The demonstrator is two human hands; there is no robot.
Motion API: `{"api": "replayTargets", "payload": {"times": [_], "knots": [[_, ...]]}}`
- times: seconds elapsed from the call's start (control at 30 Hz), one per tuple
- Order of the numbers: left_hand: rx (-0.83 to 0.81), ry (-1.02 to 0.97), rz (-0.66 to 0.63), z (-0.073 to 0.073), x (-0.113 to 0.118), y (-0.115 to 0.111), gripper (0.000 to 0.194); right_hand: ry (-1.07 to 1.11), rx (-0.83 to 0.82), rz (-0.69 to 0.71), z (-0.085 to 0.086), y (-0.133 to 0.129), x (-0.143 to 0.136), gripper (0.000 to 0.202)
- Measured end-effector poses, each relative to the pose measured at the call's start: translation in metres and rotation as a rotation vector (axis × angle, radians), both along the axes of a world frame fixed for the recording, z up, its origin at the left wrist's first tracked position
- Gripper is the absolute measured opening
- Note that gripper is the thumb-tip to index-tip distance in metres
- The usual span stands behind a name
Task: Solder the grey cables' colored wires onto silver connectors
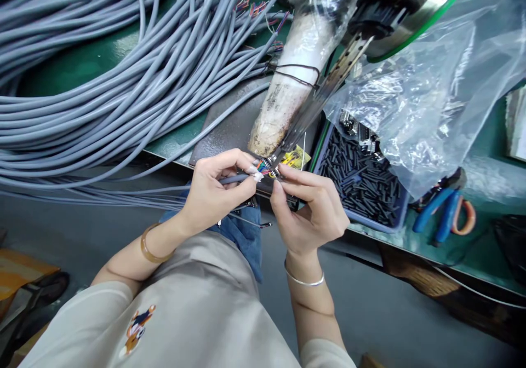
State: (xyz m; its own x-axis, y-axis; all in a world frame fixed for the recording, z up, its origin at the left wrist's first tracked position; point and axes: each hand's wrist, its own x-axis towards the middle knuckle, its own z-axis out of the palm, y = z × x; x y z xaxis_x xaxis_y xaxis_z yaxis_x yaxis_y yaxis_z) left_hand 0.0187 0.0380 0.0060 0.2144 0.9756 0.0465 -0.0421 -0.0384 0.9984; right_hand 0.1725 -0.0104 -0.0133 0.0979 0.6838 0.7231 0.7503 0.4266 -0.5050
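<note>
My left hand (222,184) pinches the end of a grey cable (235,179) between thumb and fingers. Its thin coloured wires (263,165) fan out past the fingertips toward a small metal connector (272,162). Thumb and index finger of my right hand (312,206) close on the connector's right side, partly covering it. Just above both hands is the blackened lower end of a white wrapped tube (283,83). Alongside that tube, a dark slanted metal rod (320,94) reaches down to the wires. A yellow piece (296,159) lies behind my right fingertips.
Many grey cables (123,99) with stripped ends cover the bench's left side. On the right stand a blue bin (394,223) of short black tubes and metal connectors (364,138), a clear plastic bag (431,83) and blue-handled pliers (446,214). A dark plate (226,113) lies under the tube.
</note>
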Motion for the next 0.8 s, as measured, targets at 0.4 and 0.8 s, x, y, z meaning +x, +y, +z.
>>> {"api": "replayTargets", "payload": {"times": [0.4, 0.8], "knots": [[-0.053, -0.009, -0.038, -0.002, -0.003, 0.003, 0.01, -0.074, -0.004, -0.014, -0.004, -0.004, 0.001, 0.019], [-0.039, 0.03, -0.011, 0.006, -0.003, 0.003, 0.009, -0.039, -0.012, -0.032, 0.006, 0.0, -0.002, 0.023]]}}
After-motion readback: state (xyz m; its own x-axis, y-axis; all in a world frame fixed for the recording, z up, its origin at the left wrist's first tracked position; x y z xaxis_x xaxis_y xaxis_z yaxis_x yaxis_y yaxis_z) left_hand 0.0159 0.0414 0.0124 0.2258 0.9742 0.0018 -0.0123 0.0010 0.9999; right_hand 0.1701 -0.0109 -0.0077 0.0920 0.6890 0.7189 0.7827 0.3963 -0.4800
